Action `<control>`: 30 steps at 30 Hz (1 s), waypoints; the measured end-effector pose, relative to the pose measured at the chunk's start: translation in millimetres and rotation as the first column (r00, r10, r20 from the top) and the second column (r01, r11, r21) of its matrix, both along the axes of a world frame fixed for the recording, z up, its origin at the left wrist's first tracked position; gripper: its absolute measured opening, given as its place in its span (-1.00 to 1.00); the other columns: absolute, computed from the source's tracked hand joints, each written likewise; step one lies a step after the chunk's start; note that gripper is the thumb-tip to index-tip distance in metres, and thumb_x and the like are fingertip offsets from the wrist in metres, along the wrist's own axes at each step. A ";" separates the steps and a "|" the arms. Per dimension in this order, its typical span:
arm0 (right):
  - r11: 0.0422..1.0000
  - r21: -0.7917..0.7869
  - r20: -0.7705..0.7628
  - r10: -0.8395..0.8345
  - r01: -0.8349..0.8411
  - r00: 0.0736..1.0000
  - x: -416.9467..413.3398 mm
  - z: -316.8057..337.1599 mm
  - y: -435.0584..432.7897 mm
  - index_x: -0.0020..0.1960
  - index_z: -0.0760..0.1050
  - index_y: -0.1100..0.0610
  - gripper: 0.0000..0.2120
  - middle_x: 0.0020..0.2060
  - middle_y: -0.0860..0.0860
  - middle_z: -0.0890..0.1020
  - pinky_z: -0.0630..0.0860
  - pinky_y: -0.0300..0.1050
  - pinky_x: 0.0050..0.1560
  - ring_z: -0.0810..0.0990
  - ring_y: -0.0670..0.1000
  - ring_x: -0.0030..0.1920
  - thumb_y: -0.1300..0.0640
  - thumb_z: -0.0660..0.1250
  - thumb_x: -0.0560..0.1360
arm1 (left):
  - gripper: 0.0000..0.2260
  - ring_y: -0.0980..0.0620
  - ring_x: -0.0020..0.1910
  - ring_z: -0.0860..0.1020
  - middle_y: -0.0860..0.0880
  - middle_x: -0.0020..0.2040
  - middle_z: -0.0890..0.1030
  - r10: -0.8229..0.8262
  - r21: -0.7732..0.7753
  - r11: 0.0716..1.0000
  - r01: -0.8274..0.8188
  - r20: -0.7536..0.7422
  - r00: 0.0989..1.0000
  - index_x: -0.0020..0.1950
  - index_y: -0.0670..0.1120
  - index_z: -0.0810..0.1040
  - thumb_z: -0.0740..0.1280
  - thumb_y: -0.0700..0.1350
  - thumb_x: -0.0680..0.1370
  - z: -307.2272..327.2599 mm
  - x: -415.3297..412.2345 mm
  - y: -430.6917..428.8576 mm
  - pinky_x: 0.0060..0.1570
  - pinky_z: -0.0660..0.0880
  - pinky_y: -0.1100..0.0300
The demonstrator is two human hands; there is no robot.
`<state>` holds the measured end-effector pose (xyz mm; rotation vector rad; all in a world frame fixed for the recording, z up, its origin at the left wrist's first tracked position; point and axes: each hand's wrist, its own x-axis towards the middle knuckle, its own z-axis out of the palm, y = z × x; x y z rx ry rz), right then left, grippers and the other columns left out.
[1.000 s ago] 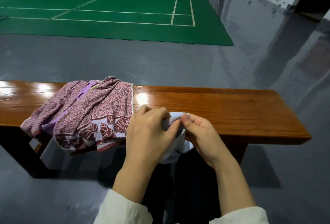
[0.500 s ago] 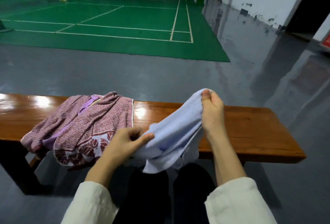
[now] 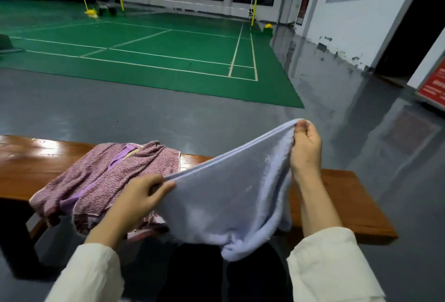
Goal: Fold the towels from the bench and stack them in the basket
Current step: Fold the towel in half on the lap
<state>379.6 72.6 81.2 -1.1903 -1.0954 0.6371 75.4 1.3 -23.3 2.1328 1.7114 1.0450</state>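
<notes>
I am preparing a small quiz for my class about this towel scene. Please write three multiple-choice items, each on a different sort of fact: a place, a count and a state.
1. Where does the pink pile lie?
A. on the floor
B. on the bench
C. in a basket

2. How many hands grip the blue towel?
A. none
B. one
C. two

3. In what state is the blue towel?
A. held spread open in the air
B. folded flat
C. rolled into a ball

Key:
1 B, the pile rests on the wooden top.
2 C, the left hand and the right hand each pinch its upper edge.
3 A, it hangs open between the two grips.
</notes>
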 end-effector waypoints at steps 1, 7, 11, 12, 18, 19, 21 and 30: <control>1.000 -0.002 0.004 -0.028 0.028 1.000 2.9 -4.0 -2.4 -0.23 0.36 0.07 -0.70 -0.34 -0.05 0.41 0.35 -0.30 -0.31 0.36 -0.15 -0.33 0.10 0.06 0.67 | -0.69 0.13 -0.37 0.43 0.18 -0.39 0.40 0.011 0.074 0.997 -0.006 -0.068 0.998 -0.31 0.08 0.42 0.23 0.22 0.55 5.4 -5.6 3.0 -0.36 0.32 0.16; 0.992 0.026 0.031 -0.123 0.122 0.992 16.3 -18.1 -11.2 -0.07 0.42 0.17 -0.80 -0.31 -0.11 0.42 0.31 -0.42 -0.29 0.35 -0.19 -0.30 0.14 0.09 0.66 | -0.64 -0.07 -0.16 0.55 -0.08 -0.15 0.61 0.056 0.287 0.958 0.026 -0.274 0.960 -0.19 -0.16 0.63 0.21 0.07 0.54 42.2 -19.4 11.0 -0.21 0.49 0.13; 0.982 0.071 0.036 -0.176 0.173 0.984 22.2 -14.6 -19.9 -0.06 0.43 0.16 -0.85 -0.26 -0.07 0.48 0.32 -0.50 -0.24 0.39 -0.12 -0.22 0.18 0.13 0.64 | -0.84 -0.17 -0.21 0.62 -0.12 -0.13 0.67 0.205 0.336 0.932 -0.135 -0.183 0.962 0.00 -0.17 0.58 0.42 -0.10 0.50 66.3 -10.7 5.2 -0.24 0.45 0.10; 0.979 0.075 0.036 -0.191 0.188 0.981 23.8 -13.1 -21.6 -0.05 0.43 0.15 -0.85 -0.22 -0.03 0.50 0.31 -0.52 -0.23 0.40 -0.09 -0.17 0.18 0.13 0.64 | -0.80 -0.19 -0.21 0.62 -0.13 -0.12 0.67 0.228 0.329 0.929 -0.167 -0.158 0.961 0.07 -0.17 0.54 0.43 -0.13 0.50 71.8 -7.4 3.9 -0.24 0.48 0.07; 0.972 0.084 0.020 -0.223 0.220 0.975 29.3 -0.5 -32.8 -0.06 0.43 0.14 -0.83 -0.19 0.01 0.49 0.27 -0.23 -0.21 0.41 -0.04 -0.12 0.14 0.12 0.65 | -0.94 -0.17 -0.24 0.64 -0.17 -0.19 0.68 0.186 0.403 0.913 -0.066 -0.266 0.946 -0.11 -0.23 0.66 0.46 -0.26 0.45 106.1 1.1 6.3 -0.17 0.55 0.02; 0.970 0.095 0.017 -0.227 0.225 0.974 30.5 2.3 -35.0 -0.06 0.44 0.13 -0.83 -0.19 0.02 0.49 0.27 -0.23 -0.20 0.41 -0.04 -0.13 0.13 0.12 0.65 | -0.95 -0.17 -0.27 0.63 -0.17 -0.22 0.67 0.183 0.413 0.909 -0.056 -0.275 0.944 -0.15 -0.23 0.66 0.46 -0.26 0.44 112.0 2.9 5.2 -0.20 0.54 0.03; 0.966 0.119 0.007 -0.233 0.230 0.973 33.2 8.3 -38.7 -0.07 0.44 0.14 -0.82 -0.23 -0.01 0.49 0.27 -0.22 -0.23 0.40 -0.06 -0.19 0.13 0.12 0.65 | -0.94 -0.19 -0.29 0.60 -0.17 -0.23 0.63 0.179 0.418 0.907 -0.052 -0.271 0.946 -0.17 -0.23 0.65 0.46 -0.23 0.44 123.1 4.6 2.2 -0.24 0.55 0.00; 0.964 0.131 -0.035 -0.230 0.232 0.973 37.3 39.6 -34.3 -0.22 0.37 0.10 -0.73 -0.39 -0.12 0.35 0.28 -0.38 -0.35 0.31 -0.13 -0.38 0.10 0.12 0.65 | -0.94 -0.01 -0.18 0.48 -0.07 -0.17 0.56 0.262 0.300 0.907 -0.296 0.149 0.953 -0.10 -0.12 0.53 0.38 -0.25 0.48 156.7 8.1 4.6 -0.24 0.41 0.34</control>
